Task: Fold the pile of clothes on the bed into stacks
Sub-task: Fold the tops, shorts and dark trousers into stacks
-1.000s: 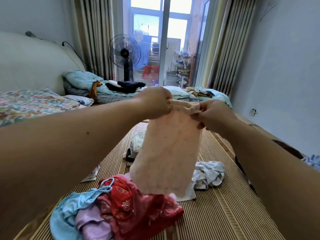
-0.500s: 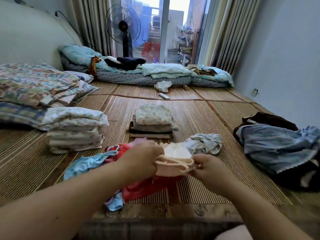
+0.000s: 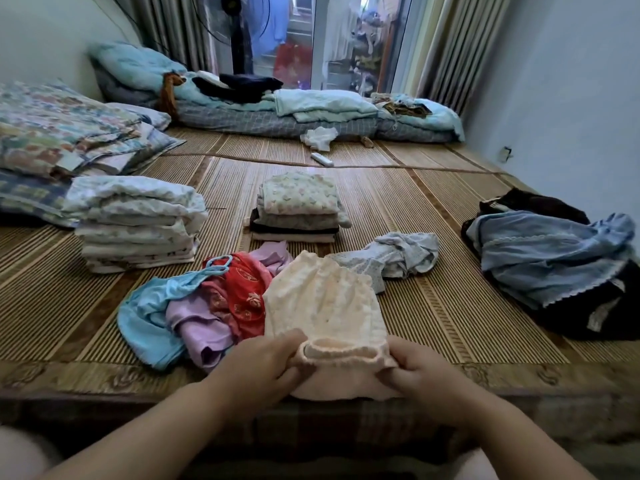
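Observation:
A pale pink garment [image 3: 325,306] lies spread flat on the bamboo mat [image 3: 433,306] at the bed's near edge. My left hand [image 3: 263,368] grips the left end of its elastic waistband, and my right hand [image 3: 419,368] grips the right end. To its left lies an unfolded heap: a red piece [image 3: 242,292], a lilac one [image 3: 197,323] and a light blue one [image 3: 149,317]. A crumpled pale blue patterned garment [image 3: 401,254] lies just beyond. Two folded stacks stand further back, one floral [image 3: 298,206] in the middle, one white [image 3: 138,223] at the left.
A blue and black heap of clothes [image 3: 554,268] lies at the right. Folded quilts [image 3: 69,133] fill the far left. Rolled bedding [image 3: 311,112] runs along the far end, with a white remote [image 3: 322,158] and a white cloth [image 3: 320,136] in front of it. A standing fan [image 3: 239,32] is behind.
The pink garment hung in the air from both hands; now it lies flat on the mat, waistband toward me. My view has tilted down.

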`<state>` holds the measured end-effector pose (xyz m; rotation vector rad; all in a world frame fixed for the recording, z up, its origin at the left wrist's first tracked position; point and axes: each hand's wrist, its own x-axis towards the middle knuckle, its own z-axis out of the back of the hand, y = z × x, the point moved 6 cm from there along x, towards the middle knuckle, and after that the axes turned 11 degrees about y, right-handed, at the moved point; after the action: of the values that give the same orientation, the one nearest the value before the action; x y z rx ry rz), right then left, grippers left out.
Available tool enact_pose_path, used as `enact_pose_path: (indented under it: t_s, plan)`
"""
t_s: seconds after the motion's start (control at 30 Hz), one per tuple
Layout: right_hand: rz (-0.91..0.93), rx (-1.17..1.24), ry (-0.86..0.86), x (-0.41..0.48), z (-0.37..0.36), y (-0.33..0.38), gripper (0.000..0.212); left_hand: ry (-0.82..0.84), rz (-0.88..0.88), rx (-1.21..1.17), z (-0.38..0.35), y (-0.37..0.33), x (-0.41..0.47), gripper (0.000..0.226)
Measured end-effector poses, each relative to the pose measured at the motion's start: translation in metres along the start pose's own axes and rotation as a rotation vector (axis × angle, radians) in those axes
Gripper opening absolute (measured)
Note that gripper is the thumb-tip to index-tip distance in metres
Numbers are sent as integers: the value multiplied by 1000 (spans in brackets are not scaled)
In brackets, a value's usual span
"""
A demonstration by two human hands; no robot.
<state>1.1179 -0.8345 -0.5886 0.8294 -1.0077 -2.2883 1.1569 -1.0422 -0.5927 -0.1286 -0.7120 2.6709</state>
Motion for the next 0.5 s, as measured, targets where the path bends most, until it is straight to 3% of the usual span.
enact_pose_path:
  t_s: [0.07,0.23,0.37,0.5]
  plan:
    - [45,151,-71,4,9,8,20,-88,101,-121,9,3,4,50]
    - [-60,252,-326,47,35,8,17,-284,331,-337,34,26,55,20]
    - [-179,340,-501,85,48,-10,38,-359,453,-500,40,48,87,49]
    - [-293,286,-584,96,44,-39,55,-204,588,-249,16,62,95,79]
